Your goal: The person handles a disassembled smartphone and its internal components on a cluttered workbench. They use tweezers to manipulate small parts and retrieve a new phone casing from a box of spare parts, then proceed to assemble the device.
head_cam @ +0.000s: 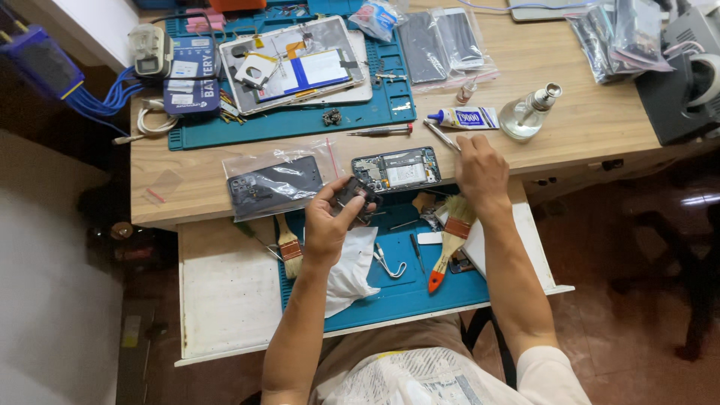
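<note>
My left hand (327, 219) holds a small dark phone part (354, 196) above the blue mat (420, 294) on the pull-out shelf. My right hand (480, 166) rests on the desk edge, its fingers closed on thin metal tweezers (441, 136) that point up-left. Between the hands lies an opened phone (396, 169) with its insides showing. A white cloth (349, 270) lies under my left wrist. An orange-handled brush (448, 244) lies below my right hand.
An opened tablet (292, 64) sits on a blue mat (300, 124) at the back. A bagged phone cover (276, 184), glue tube (465, 118), glass bottle (526, 112), screwdriver (381, 130), a second brush (289, 241) and bagged parts (450, 41) lie around. Cables (112, 94) hang at left.
</note>
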